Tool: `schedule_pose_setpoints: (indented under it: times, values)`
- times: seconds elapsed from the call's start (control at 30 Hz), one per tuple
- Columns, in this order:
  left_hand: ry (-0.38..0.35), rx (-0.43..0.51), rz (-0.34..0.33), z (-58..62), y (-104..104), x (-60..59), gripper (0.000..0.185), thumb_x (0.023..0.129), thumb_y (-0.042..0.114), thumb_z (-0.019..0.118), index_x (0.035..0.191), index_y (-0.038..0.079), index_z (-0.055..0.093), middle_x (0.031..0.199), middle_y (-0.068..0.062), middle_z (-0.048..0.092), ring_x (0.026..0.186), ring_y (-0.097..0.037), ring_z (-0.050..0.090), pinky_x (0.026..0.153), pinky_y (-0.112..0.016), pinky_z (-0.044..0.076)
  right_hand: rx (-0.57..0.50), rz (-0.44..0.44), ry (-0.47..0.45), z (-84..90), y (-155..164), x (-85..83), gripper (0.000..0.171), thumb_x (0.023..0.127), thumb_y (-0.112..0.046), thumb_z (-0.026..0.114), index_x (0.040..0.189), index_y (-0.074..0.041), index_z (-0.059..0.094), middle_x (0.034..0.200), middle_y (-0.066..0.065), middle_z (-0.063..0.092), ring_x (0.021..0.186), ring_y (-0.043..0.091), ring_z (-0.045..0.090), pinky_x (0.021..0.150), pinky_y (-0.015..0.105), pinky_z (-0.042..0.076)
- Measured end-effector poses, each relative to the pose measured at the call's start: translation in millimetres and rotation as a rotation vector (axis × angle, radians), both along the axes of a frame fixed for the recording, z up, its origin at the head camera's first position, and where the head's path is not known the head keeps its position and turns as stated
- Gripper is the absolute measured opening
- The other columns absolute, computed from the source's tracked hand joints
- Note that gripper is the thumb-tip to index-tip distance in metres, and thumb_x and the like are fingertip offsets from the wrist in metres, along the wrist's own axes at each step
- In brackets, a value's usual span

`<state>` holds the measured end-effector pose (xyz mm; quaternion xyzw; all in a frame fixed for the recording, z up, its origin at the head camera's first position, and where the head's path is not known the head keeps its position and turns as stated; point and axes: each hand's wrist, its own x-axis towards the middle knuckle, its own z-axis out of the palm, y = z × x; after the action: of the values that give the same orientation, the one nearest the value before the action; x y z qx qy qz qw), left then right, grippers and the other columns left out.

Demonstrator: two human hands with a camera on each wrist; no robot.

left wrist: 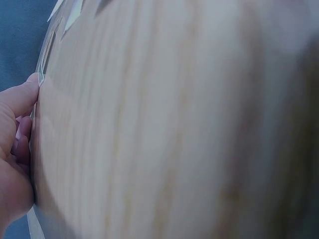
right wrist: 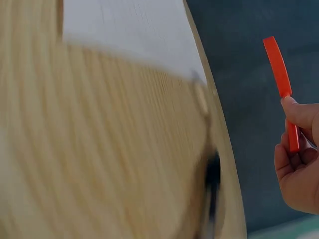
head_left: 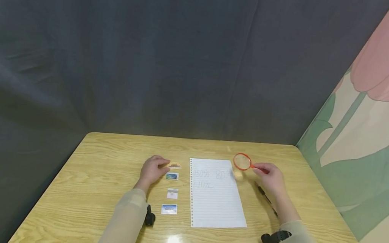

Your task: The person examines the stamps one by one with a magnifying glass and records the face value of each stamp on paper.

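My right hand grips the handle of a red-rimmed magnifying glass, held above the table near the paper's upper right corner. In the right wrist view, the thumb and curled fingers close round the red handle. The left hand pinches the left edge of a yellowish stamp between thumb and forefinger. Below it lie a blue-green stamp, a pale stamp and a blue stamp in a column. In the left wrist view, the thumb meets a thin edge at the tabletop.
A lined sheet of paper with handwriting near its top lies between the hands. The black pen lies beside the right forearm. A dark curtain hangs behind the wooden table; a tulip-painted wall stands at the right.
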<state>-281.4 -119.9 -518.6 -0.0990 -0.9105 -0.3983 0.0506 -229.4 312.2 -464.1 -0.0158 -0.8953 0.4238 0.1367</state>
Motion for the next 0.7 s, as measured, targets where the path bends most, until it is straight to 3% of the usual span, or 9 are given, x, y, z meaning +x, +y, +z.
schedule_pose_setpoints:
  times: [0.07,0.23,0.3,0.43,0.5,0.6,0.7]
  values:
    - [0.003,-0.002,-0.004,0.2,-0.1,0.1,0.032,0.088,0.018,0.076,0.119,0.011,0.073,0.121,-0.009,0.062,0.113,-0.031,0.057,0.099,-0.049,0.046,0.027,-0.042,-0.004,0.1,20.7,8.3,0.026,0.094,-0.020,0.070,0.109,0.001,0.073,0.115,0.019,0.064,0.095,0.016,0.056,0.072,0.016,0.046]
    - [0.001,0.001,-0.007,1.4,0.7,0.7,0.031,0.089,0.017,0.076,0.120,0.011,0.073,0.120,-0.009,0.062,0.113,-0.031,0.057,0.099,-0.048,0.046,0.061,-0.122,-0.010,-8.4,68.4,29.5,0.031,0.096,-0.024,0.068,0.112,0.002,0.072,0.118,0.022,0.065,0.085,-0.011,0.049,0.067,0.012,0.046]
    - [0.000,0.002,-0.007,1.4,0.9,1.2,0.031,0.089,0.017,0.075,0.120,0.011,0.073,0.120,-0.009,0.062,0.113,-0.031,0.057,0.099,-0.048,0.046,0.063,-0.147,-0.024,-13.3,85.0,37.5,0.033,0.096,-0.026,0.068,0.112,0.003,0.071,0.113,0.017,0.068,0.081,-0.017,0.046,0.065,0.012,0.046]
    - [-0.003,0.007,-0.009,0.6,0.4,1.6,0.032,0.089,0.017,0.075,0.120,0.011,0.073,0.120,-0.009,0.061,0.113,-0.031,0.056,0.099,-0.048,0.047,0.031,-0.173,-0.091,-18.8,111.4,52.0,0.039,0.096,-0.027,0.066,0.115,0.007,0.068,0.098,-0.007,0.068,0.077,-0.013,0.049,0.061,0.017,0.049]
    - [-0.007,0.014,-0.009,0.1,0.1,1.4,0.032,0.089,0.017,0.076,0.120,0.011,0.073,0.121,-0.010,0.061,0.114,-0.032,0.056,0.099,-0.049,0.046,0.017,-0.174,-0.127,-20.1,121.5,57.4,0.041,0.097,-0.027,0.066,0.117,0.009,0.066,0.096,-0.011,0.065,0.076,-0.012,0.050,0.060,0.020,0.051]
    - [-0.004,0.020,-0.009,-0.2,0.0,1.4,0.032,0.089,0.017,0.076,0.119,0.010,0.073,0.120,-0.010,0.061,0.113,-0.032,0.056,0.097,-0.049,0.047,0.054,-0.184,-0.190,-21.9,132.4,63.7,0.047,0.097,-0.033,0.064,0.119,0.008,0.065,0.101,0.001,0.069,0.078,-0.007,0.051,0.062,0.021,0.049]
    - [-0.002,0.021,-0.007,0.1,0.2,1.7,0.031,0.088,0.017,0.076,0.119,0.011,0.073,0.119,-0.010,0.061,0.112,-0.032,0.056,0.097,-0.048,0.047,0.106,-0.190,-0.226,-23.7,138.4,67.1,0.051,0.096,-0.039,0.064,0.118,0.007,0.066,0.112,0.021,0.067,0.090,0.011,0.058,0.070,0.026,0.048]
